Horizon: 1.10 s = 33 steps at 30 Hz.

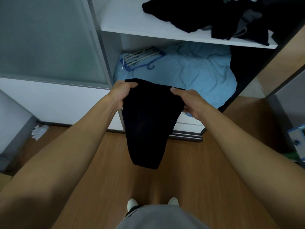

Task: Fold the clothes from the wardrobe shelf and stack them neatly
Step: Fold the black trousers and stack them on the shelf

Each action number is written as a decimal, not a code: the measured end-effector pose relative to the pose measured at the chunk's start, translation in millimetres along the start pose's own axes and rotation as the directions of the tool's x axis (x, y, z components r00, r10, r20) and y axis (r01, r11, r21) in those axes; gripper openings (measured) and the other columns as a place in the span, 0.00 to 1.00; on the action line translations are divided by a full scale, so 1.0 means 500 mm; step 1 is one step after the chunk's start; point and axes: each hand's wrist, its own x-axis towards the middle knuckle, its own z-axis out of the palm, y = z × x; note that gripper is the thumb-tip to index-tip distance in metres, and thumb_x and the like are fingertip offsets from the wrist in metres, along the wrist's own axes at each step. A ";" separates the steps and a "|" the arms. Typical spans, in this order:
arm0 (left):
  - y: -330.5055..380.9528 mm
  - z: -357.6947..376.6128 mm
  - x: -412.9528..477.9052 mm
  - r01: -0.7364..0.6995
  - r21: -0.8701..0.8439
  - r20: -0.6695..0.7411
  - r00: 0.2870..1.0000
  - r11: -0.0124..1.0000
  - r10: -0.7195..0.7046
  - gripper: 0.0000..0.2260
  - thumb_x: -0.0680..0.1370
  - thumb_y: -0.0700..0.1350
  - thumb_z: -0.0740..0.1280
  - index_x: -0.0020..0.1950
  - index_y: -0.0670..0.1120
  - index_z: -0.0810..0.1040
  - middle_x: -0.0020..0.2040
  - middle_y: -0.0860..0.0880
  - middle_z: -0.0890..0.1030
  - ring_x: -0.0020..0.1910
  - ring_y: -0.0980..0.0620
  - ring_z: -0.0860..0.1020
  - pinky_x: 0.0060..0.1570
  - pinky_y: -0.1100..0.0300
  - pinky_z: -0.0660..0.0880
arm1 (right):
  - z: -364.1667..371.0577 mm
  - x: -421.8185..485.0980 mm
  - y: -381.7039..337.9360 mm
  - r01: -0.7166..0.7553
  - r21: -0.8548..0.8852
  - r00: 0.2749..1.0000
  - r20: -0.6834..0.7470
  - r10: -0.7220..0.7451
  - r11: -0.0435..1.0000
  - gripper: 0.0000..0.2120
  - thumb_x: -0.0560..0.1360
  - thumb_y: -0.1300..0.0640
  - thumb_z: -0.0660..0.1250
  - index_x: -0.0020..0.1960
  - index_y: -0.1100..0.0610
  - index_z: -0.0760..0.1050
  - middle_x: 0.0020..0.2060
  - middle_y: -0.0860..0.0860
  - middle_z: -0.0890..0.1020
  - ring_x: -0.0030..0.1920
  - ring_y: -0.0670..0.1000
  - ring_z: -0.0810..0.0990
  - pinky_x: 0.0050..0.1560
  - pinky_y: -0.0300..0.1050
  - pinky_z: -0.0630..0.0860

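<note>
Clothes, item one: black garment [146, 119], folded narrow, held up in the air in front of the wardrobe; left hand [123, 92] closed on its upper left corner, thumb over the top edge; right hand [189, 100] closed on its upper right corner, thumb on the front face; top edge stretched between the two hands, body of the cloth hanging down and tapering to a rounded lower end above the wooden floor [181, 171]; both forearms bare, reaching forward from the lower corners of the view.

Clothes, remainder: heap of dark clothes [214, 15], unfolded and rumpled, with grey pieces mixed in, lying on the white wardrobe shelf [132, 20] toward its right end; left part of the shelf bare; one dark piece drooping over the shelf's front edge at the right.

Compartment beneath the shelf: light blue bedding [198, 70], crumpled, filling most of the space and bulging past the front edge; bundle of hangers [140, 57], blue and pale, lying on the bedding at its back left; dark cloth at the right side, kind not discernible.

Surroundings: frosted sliding door [49, 38] to the left of the open section; crumpled white paper [39, 131] on the floor by the left wall; blue and white box [297, 141] at the right edge; grey shirt and two white-toed feet at the bottom.
</note>
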 end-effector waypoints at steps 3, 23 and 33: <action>-0.003 0.004 0.008 0.101 -0.063 -0.044 0.994 0.993 -0.103 0.05 0.79 0.40 0.67 0.53 0.40 0.80 0.39 0.44 0.84 0.32 0.49 0.83 0.31 0.59 0.79 | -0.002 0.001 0.012 0.079 -0.116 0.997 -0.005 -0.080 0.990 0.12 0.74 0.48 0.73 0.51 0.56 0.81 0.39 0.47 0.87 0.36 0.41 0.85 0.32 0.30 0.76; -0.063 -0.013 0.035 -0.030 0.459 -0.200 0.970 0.888 0.136 0.20 0.80 0.55 0.64 0.57 0.39 0.80 0.55 0.41 0.83 0.55 0.43 0.81 0.57 0.55 0.75 | 0.030 -0.007 -0.013 0.207 0.246 0.977 -0.103 -0.186 0.947 0.15 0.78 0.69 0.61 0.56 0.58 0.83 0.42 0.55 0.84 0.35 0.48 0.83 0.37 0.39 0.80; -0.056 0.005 -0.006 -0.020 0.040 0.402 0.916 0.999 0.002 0.31 0.72 0.40 0.76 0.73 0.47 0.71 0.64 0.48 0.81 0.60 0.51 0.82 0.56 0.63 0.78 | -0.030 -0.005 -0.013 0.302 0.213 0.952 -0.120 -0.282 0.929 0.16 0.78 0.70 0.61 0.54 0.55 0.83 0.40 0.52 0.86 0.36 0.48 0.84 0.37 0.38 0.80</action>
